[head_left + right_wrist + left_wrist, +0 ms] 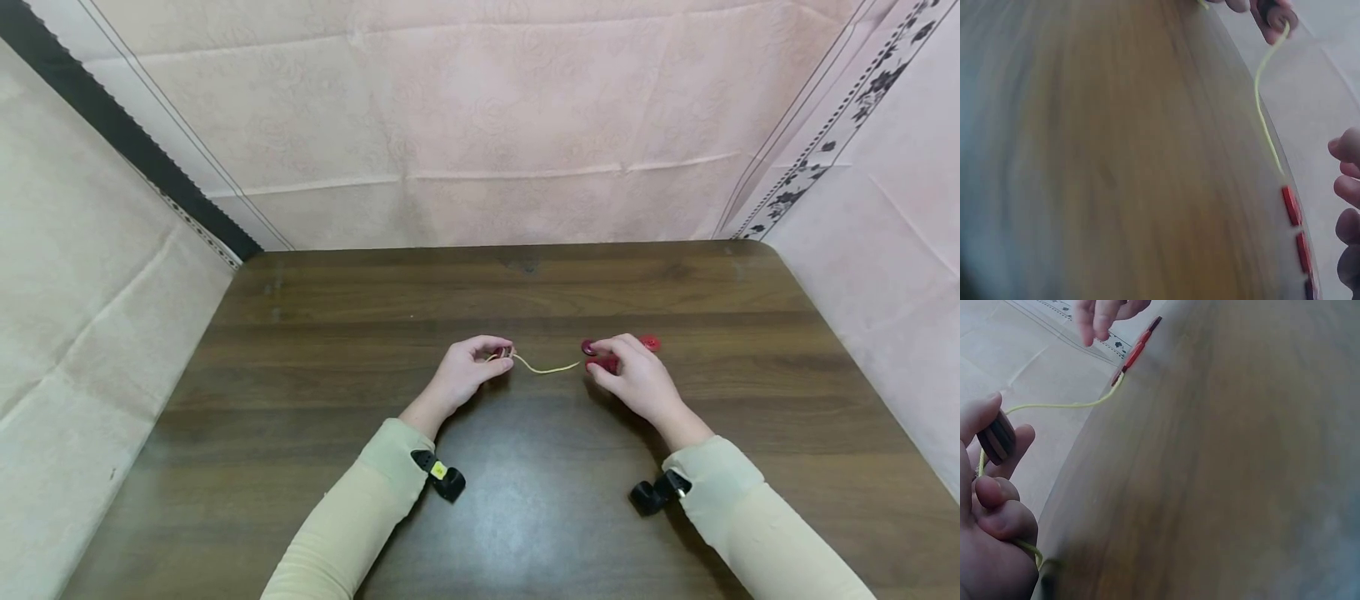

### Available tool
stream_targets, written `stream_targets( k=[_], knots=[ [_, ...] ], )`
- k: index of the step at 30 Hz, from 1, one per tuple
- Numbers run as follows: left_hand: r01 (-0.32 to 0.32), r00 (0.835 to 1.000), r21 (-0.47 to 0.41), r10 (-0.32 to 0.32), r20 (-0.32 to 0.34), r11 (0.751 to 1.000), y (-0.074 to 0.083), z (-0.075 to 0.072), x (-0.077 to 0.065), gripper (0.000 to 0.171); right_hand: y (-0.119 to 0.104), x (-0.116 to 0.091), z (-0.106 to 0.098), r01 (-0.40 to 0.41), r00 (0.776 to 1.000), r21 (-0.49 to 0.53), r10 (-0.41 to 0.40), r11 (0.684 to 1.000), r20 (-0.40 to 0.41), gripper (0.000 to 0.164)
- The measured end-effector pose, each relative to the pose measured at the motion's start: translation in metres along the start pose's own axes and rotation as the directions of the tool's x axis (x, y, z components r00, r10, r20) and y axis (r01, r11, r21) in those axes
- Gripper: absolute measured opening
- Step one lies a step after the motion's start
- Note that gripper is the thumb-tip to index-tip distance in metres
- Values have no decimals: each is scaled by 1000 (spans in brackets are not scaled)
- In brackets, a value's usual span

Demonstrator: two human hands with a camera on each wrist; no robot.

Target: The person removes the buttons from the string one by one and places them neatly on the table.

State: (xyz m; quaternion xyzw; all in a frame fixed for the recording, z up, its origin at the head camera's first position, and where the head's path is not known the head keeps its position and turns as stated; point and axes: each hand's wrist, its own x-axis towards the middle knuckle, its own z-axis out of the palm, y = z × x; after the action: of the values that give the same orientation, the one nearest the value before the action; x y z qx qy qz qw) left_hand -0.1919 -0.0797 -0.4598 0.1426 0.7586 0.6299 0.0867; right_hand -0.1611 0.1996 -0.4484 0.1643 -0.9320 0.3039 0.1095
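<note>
My left hand [467, 368] pinches a small stack of dark, button-like discs [997, 439] between thumb and fingers. A thin yellow cord [547, 371] runs out of the stack, and its other part passes under the curled lower fingers in the left wrist view. Toward the right, the cord's free end reaches down by several flat round discs on the table: a dark maroon disc [588, 347] and red discs [650, 342]. Over these hovers my right hand [639, 377], its fingers loosely bent and apart from the red discs [1292, 206] in the right wrist view.
The brown wooden table [510, 292] spreads around both hands. Pale cloth [487, 125] hangs behind its far edge and along both sides. A black camera is strapped at each sleeve cuff.
</note>
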Motion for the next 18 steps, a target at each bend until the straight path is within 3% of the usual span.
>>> stream_targets(
  k=[18],
  knots=[
    [43,999,-35,-43,-3,998,2,-1,-2,27,-34,21,27,147,988,72,-143,987,-55,30]
  ],
)
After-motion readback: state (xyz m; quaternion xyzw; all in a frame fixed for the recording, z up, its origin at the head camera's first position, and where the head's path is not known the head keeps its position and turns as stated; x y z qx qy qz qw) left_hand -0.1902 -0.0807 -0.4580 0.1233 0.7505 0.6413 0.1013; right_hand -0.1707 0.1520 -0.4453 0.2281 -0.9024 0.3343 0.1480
